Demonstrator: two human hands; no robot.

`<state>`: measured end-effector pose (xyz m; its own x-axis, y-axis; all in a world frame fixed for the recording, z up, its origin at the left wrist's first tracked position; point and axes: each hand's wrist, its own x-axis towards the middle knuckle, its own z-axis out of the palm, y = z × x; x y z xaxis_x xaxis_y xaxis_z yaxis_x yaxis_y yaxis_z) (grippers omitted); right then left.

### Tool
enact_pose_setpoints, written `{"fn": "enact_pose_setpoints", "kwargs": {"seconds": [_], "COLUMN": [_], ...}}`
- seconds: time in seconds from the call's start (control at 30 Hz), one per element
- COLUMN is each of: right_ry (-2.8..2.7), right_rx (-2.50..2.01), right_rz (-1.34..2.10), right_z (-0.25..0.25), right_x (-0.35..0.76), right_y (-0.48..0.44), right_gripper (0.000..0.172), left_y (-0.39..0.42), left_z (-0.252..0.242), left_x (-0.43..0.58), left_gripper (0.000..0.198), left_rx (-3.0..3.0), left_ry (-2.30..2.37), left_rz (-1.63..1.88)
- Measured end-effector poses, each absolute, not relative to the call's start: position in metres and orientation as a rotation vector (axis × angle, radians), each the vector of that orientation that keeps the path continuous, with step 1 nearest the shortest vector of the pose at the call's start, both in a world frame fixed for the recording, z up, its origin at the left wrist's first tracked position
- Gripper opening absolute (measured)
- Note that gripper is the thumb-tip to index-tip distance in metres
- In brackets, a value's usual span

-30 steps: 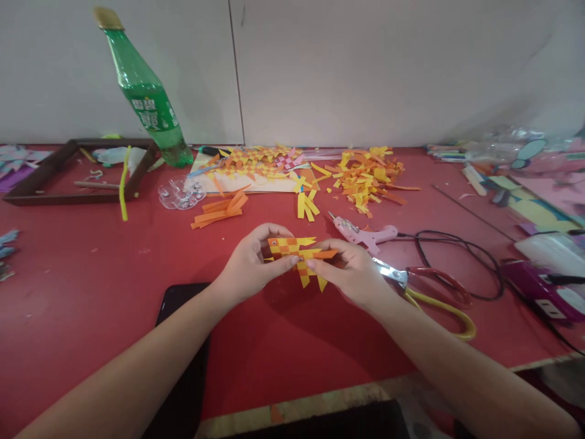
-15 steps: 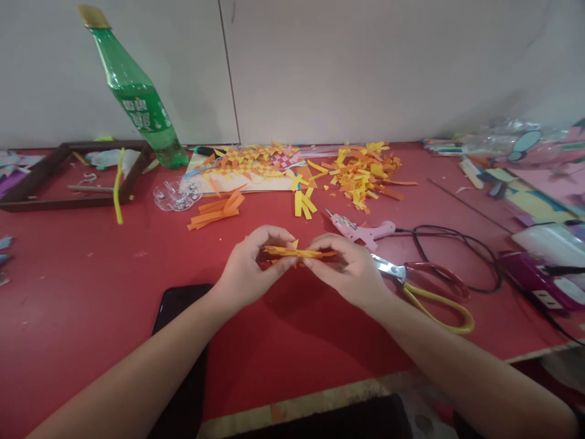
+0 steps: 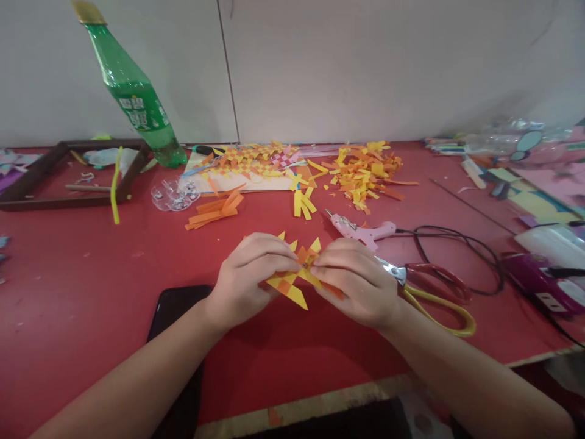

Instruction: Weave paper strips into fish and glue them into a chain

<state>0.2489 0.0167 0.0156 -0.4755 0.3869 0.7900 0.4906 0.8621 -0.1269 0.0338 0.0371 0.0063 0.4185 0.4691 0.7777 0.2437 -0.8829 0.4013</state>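
Between my two hands is a woven yellow-and-orange paper piece [image 3: 289, 288] with pointed ends, held above the red table [image 3: 265, 366]. My left hand [image 3: 253, 274] is closed on its left side, thumb hidden beneath. My right hand [image 3: 354, 277] grips the right side, with fingertips near the middle of the piece. A small dark dot shows close to the fingertips. Beyond the hands lie loose orange paper strips [image 3: 214, 212] and yellow paper strips [image 3: 304, 203]. Scissors [image 3: 439, 292] with one red and one yellow handle lie beside my right hand.
A pink glue gun [image 3: 365, 231] with a black cord lies behind the scissors. A black phone [image 3: 176, 305] is under my left forearm. Further back stand a green bottle [image 3: 141, 103], a brown frame [image 3: 41, 202], a clear dish [image 3: 173, 194] and a heap of paper scraps [image 3: 365, 174].
The paper piece was edge-on and has been tilted so its woven face and points show. Both hands have turned, with their backs now upward and fingers over the piece.
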Motion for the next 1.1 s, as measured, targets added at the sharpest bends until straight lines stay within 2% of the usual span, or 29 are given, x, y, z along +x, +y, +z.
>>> {"fn": "enact_pose_setpoints", "kwargs": {"seconds": [0.27, 0.57, 0.73, 0.83, 0.93, 1.03, 1.1], "right_ry": [-2.133, -2.126, -2.11, -2.073, -1.997, -1.851, -1.747], "right_rx": [-0.56, -0.513, -0.557, -0.694, -0.952, -1.132, -1.152], "right_rz": [-0.071, -0.023, 0.083, 0.263, 0.621, 1.005, 1.138], "right_z": [0.014, 0.02, 0.018, 0.017, 0.017, 0.015, 0.014], "right_x": [0.251, 0.25, 0.249, 0.248, 0.247, 0.248, 0.249], "right_y": [0.017, 0.017, 0.018, 0.016, 0.015, 0.015, 0.016], "right_gripper": [0.022, 0.021, 0.023, 0.016, 0.006, 0.015, 0.017], "left_y": [0.03, 0.026, 0.03, 0.032, 0.032, 0.031, 0.031], "left_z": [0.006, 0.012, 0.01, 0.008, 0.008, 0.01, 0.01], "left_x": [0.028, 0.026, 0.032, 0.035, 0.037, 0.038, 0.04], "left_gripper": [0.026, 0.026, 0.016, 0.011, 0.006, 0.003, 0.007], "left_rx": [2.596, 2.698, 2.526, 2.324, 2.041, 1.765, 1.632], "left_ry": [0.656, 0.584, 0.592, 0.634, 0.785, 0.882, 0.886], "left_rz": [1.361, 1.299, 1.285, 1.233, 1.087, 0.999, 0.992]}}
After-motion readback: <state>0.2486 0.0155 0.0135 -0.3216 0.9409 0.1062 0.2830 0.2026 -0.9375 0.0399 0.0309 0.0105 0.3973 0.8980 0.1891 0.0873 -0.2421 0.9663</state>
